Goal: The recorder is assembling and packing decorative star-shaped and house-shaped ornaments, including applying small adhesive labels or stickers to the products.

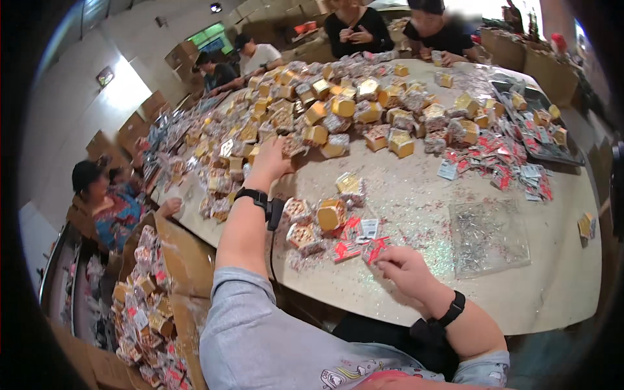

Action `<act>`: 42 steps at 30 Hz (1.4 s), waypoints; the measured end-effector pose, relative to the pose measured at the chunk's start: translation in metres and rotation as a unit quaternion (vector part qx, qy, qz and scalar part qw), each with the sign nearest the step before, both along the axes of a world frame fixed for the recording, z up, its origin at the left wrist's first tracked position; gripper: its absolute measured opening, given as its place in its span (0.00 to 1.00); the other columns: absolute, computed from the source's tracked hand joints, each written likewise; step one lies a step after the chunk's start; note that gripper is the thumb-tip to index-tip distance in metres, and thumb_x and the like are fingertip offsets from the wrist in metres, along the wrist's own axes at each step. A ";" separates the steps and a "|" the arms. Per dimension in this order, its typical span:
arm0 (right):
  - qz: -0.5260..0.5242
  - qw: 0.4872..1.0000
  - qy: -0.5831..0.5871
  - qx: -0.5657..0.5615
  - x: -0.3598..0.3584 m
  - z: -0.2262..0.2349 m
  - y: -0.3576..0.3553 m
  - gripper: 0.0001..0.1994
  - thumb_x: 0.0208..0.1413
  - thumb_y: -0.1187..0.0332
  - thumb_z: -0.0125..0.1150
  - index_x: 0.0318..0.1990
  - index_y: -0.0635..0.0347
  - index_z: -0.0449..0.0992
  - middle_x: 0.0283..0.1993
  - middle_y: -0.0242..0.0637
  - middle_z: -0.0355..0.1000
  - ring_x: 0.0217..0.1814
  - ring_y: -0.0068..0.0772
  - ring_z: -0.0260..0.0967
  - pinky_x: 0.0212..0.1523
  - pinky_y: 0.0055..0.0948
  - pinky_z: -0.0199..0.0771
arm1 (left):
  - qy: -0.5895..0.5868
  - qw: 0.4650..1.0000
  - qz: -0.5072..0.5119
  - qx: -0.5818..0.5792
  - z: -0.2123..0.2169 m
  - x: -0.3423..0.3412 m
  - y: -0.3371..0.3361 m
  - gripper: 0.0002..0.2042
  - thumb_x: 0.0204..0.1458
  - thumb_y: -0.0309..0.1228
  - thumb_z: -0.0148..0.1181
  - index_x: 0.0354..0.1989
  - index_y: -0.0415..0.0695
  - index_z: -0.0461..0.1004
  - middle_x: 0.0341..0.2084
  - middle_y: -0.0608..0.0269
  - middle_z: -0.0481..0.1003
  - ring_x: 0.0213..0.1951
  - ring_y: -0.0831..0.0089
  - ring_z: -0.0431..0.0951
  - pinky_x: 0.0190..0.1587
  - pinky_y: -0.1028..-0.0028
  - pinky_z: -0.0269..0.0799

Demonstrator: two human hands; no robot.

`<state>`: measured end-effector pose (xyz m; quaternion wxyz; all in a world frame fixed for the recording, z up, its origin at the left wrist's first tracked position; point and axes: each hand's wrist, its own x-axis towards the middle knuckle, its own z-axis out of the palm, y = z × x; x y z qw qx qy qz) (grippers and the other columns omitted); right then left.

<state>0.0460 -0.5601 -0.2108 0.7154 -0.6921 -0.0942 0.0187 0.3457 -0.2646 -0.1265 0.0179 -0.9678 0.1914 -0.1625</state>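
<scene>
My left hand (pixel 272 161) reaches to the near edge of a heap of gold hexagonal boxes with glittery, speckled tops. Its thumb and fingers close around a speckled box (pixel 294 144) there, partly hidden by the hand. My right hand (pixel 408 272) is low over the table's near side, its fingertips pinching a red-and-white card tag (pixel 375 249). Beside that tag lie more tags (pixel 353 229). Just beyond them, between my hands, a small group of boxes stands, among them one with its gold base (pixel 331 215) showing and a speckled one (pixel 304 238).
The heap of boxes (pixel 341 106) spreads over the table's far side. A shallow clear tray (pixel 491 240) of small metal pieces lies to the right. Loose tags (pixel 497 156) pile near a dark tray (pixel 543 133). A carton (pixel 185 260) of tagged boxes stands left. Several people sit around the table.
</scene>
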 end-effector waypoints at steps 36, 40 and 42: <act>-0.052 0.974 -0.193 -0.105 0.006 -0.004 -0.010 0.06 0.43 0.78 0.56 0.32 0.63 0.73 0.29 0.42 0.68 0.32 0.45 0.67 0.32 0.36 0.69 | 0.032 0.894 -0.200 -0.399 -0.109 -0.266 -0.104 0.39 0.33 0.25 0.66 0.58 0.41 0.54 0.53 0.48 0.60 0.54 0.55 0.63 0.56 0.61 0.59; -0.080 0.972 -0.188 -0.119 0.006 -0.008 -0.011 0.07 0.42 0.78 0.57 0.32 0.63 0.74 0.29 0.42 0.68 0.32 0.46 0.67 0.31 0.37 0.69 | 0.015 0.895 -0.200 -0.399 -0.109 -0.260 -0.109 0.38 0.34 0.24 0.66 0.58 0.40 0.54 0.52 0.47 0.60 0.54 0.55 0.62 0.57 0.61 0.58; -0.082 0.970 -0.193 -0.127 0.006 -0.010 -0.010 0.07 0.42 0.78 0.57 0.32 0.64 0.74 0.30 0.42 0.68 0.32 0.46 0.67 0.31 0.37 0.69 | 0.025 0.887 -0.213 -0.410 -0.111 -0.259 -0.105 0.38 0.34 0.23 0.66 0.58 0.41 0.54 0.53 0.48 0.60 0.55 0.55 0.62 0.57 0.61 0.58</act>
